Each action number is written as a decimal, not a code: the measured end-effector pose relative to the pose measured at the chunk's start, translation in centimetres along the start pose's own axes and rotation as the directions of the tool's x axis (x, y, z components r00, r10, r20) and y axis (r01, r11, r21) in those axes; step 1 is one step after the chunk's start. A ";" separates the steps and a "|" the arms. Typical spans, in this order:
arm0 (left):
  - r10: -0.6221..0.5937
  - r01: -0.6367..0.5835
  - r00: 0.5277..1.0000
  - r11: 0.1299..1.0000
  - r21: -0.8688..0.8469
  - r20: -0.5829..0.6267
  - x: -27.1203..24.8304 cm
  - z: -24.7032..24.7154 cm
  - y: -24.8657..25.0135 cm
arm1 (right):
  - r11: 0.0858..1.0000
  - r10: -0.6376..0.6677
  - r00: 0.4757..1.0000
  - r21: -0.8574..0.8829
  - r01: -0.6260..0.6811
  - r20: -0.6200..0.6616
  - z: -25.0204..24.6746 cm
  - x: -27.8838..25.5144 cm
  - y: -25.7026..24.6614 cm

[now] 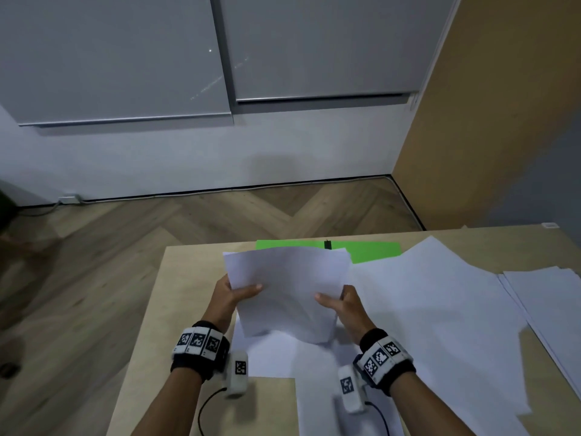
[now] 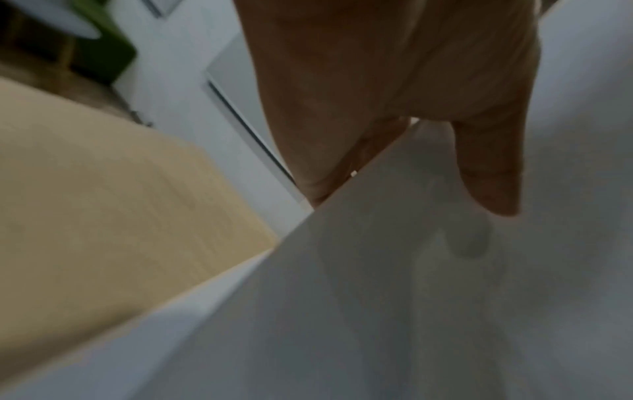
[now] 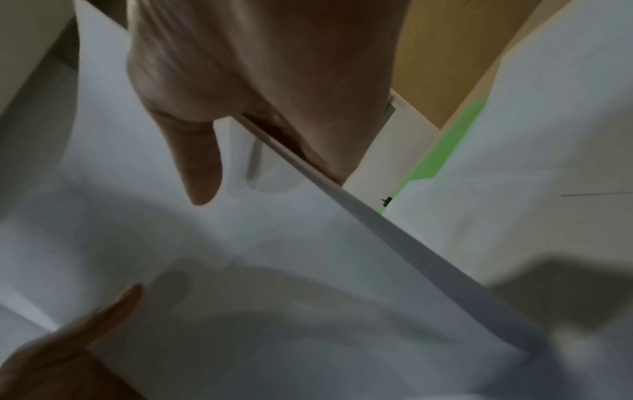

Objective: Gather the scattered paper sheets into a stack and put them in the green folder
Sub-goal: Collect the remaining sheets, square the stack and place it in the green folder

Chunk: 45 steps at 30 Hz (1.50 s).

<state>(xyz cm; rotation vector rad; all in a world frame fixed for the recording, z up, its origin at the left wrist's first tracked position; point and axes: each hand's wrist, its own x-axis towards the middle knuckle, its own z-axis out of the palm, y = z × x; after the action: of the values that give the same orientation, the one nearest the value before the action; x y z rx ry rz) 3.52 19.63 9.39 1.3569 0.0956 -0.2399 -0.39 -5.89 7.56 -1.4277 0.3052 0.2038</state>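
Observation:
Both hands hold a bunch of white paper sheets (image 1: 287, 287) up above the wooden table (image 1: 195, 284). My left hand (image 1: 234, 291) grips the bunch's left edge, thumb on top, fingers behind. My right hand (image 1: 338, 300) grips the right edge the same way. In the left wrist view the thumb (image 2: 489, 167) presses on the held sheets (image 2: 377, 297). In the right wrist view the thumb (image 3: 198, 162) lies on the paper (image 3: 274, 270). The green folder (image 1: 371, 251) lies flat at the table's far edge, partly hidden behind the held sheets; a strip of the green folder (image 3: 441, 151) shows there.
More loose white sheets (image 1: 440, 309) cover the table to the right and below the hands (image 1: 283, 357). Another pile of sheets (image 1: 550, 309) lies at the far right. The table's left edge drops to a wooden floor (image 1: 125, 247).

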 end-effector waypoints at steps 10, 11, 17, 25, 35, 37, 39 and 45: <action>0.093 -0.092 0.995 0.995 0.039 -0.028 0.5 -0.3 -0.3 | 0.995 -0.014 0.988 0.097 0.030 -0.156 0.9 -0.7 -1.0; 0.076 -0.075 0.997 0.997 0.030 -0.035 0.7 -0.6 -0.6 | 0.996 -0.027 0.991 0.075 0.037 -0.130 0.8 -1.0 -1.3; -0.097 0.095 0.995 0.989 0.114 0.005 0.6 -0.4 -2.4 | 0.998 0.003 0.994 -0.057 -0.009 -0.113 0.7 0.5 1.1; -0.094 0.076 0.995 0.948 0.308 0.044 2.0 0.3 -2.6 | 0.953 -0.075 0.958 -0.303 -0.012 -0.276 -1.6 2.7 1.3; -0.300 0.451 0.881 0.297 0.841 -0.366 4.8 -3.1 -10.4 | 0.975 0.053 0.859 -0.159 -0.155 -0.510 -7.2 1.7 4.8; -0.288 0.446 0.880 0.227 0.866 -0.378 4.1 -1.7 -11.8 | 0.973 0.095 0.852 -0.134 -0.189 -0.515 -7.7 1.3 5.8; -0.240 0.446 0.881 0.135 0.885 -0.408 3.5 -0.6 -13.0 | 0.972 0.119 0.849 -0.114 -0.205 -0.515 -7.9 0.9 6.4; -0.164 0.520 0.854 0.231 0.822 -0.494 3.9 0.3 -13.4 | 0.963 0.215 0.841 -0.036 -0.267 -0.497 -8.4 0.1 8.8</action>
<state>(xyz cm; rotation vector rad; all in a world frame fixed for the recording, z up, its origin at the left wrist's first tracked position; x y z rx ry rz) 4.30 16.34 -4.13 2.6136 0.6358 -0.5195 -3.81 -13.01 -1.69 -1.5303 0.9103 0.0573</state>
